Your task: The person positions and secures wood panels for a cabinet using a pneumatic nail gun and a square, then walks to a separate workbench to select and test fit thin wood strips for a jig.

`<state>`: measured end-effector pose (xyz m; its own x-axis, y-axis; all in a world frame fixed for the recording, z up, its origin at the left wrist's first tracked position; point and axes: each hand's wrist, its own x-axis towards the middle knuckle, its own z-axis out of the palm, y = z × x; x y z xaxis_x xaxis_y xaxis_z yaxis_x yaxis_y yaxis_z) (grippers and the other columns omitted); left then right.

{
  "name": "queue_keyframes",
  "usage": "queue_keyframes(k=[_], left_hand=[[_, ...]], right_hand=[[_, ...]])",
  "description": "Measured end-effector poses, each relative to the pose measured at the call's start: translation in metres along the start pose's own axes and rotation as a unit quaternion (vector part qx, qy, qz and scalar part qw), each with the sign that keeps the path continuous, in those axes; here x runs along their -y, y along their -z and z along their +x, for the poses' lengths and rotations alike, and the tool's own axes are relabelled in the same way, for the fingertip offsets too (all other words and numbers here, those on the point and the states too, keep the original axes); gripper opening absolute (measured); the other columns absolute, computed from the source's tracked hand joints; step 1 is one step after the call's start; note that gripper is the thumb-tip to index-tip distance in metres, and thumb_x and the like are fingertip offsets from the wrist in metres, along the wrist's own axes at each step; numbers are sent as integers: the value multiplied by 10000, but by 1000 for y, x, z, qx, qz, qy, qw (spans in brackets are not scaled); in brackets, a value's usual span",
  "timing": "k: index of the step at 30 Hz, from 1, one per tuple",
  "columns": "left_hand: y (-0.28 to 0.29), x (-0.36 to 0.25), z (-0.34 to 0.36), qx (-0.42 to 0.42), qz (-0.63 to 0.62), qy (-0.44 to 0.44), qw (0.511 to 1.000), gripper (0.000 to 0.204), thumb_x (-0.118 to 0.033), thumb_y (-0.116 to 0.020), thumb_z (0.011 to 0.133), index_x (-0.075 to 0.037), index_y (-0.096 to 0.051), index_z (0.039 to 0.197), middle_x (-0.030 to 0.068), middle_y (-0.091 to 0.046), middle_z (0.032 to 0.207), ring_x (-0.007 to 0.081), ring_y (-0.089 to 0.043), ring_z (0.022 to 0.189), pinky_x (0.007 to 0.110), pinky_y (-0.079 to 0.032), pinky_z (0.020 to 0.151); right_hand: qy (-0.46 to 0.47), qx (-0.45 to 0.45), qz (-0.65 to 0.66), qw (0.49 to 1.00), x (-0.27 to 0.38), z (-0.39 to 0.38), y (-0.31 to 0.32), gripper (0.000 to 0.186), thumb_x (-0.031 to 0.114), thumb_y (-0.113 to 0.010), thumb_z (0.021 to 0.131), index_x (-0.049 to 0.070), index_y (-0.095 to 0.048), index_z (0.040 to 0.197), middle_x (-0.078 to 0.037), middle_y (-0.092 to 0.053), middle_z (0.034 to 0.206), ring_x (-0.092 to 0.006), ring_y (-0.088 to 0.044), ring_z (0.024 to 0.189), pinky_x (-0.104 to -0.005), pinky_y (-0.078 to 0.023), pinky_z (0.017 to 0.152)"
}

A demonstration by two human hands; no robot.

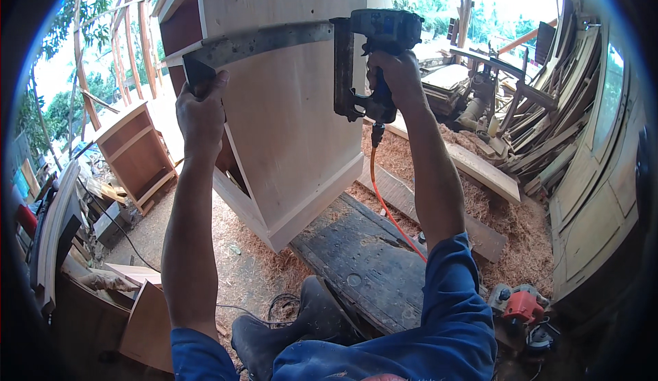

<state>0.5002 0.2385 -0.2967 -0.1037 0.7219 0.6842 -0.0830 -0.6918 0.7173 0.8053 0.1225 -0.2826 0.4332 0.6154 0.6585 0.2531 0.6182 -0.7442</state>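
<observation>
My left hand [202, 110] grips the black end [199, 72] of a long, stained metal straightedge [274, 38], which lies across the side of a pale wooden cabinet [288, 120] at its left edge. My right hand [399, 79] is closed round a dark nail gun [384, 28], held upright against or just in front of the cabinet's right edge, near the straightedge's right end; whether it touches cannot be told. An orange hose [384, 203] runs down from the gun. The cabinet stands tilted on a worn dark plank bench [356, 264].
An unfinished brown cabinet [137, 148] stands at the left, near stacked boards and cables. At the right are a clamped machine [480, 100], piled timber [562, 107], leaning door panels [589, 196], loose planks [480, 168] on wood shavings, and red power tools [524, 305].
</observation>
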Motion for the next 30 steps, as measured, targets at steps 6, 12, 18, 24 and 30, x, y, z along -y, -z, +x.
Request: queue_keyframes(k=[6, 12, 18, 24, 30], left_hand=[[-4, -1, -3, -16, -10, -5, 1000, 297, -262, -792, 866, -19, -671, 988, 39, -661, 837, 116, -571, 742, 290, -472, 697], [-1, -3, -3, -6, 8, 4, 1000, 294, -256, -790, 866, -18, -673, 992, 49, -672, 856, 118, -589, 759, 291, -474, 705], [0, 3, 1, -4, 10, -6, 1000, 297, -264, -794, 861, -20, -669, 976, 45, -662, 841, 122, -583, 751, 295, -474, 701], [-5, -2, -4, -20, 5, 0, 1000, 295, -280, -794, 865, -33, -659, 954, 16, -626, 799, 93, -538, 679, 277, -457, 630], [-7, -4, -6, -22, -29, -8, 999, 301, -286, -788, 873, -29, -654, 953, 9, -618, 794, 82, -526, 658, 269, -447, 593]], right_hand=[[23, 8, -12, 1000, -6, 7, 5, 165, 93, -613, 767, -30, -654, 869, -61, -573, 611, -159, -571, 481, -316, -459, 470], [14, -5, -21, 1000, -1, 3, 0, 173, 91, -611, 759, -34, -661, 868, -65, -573, 606, -157, -579, 487, -314, -466, 472], [-3, -14, -34, 999, -3, 4, 1, 102, 90, -637, 774, -10, -638, 791, -65, -595, 628, -160, -579, 504, -306, -469, 498], [17, 16, -38, 999, 0, 4, 6, 114, 105, -635, 781, -7, -640, 802, -60, -595, 626, -155, -579, 506, -310, -473, 493], [22, 16, -46, 999, -3, 10, 10, 155, 131, -623, 785, -20, -657, 792, -62, -584, 603, -150, -578, 486, -303, -478, 476]])
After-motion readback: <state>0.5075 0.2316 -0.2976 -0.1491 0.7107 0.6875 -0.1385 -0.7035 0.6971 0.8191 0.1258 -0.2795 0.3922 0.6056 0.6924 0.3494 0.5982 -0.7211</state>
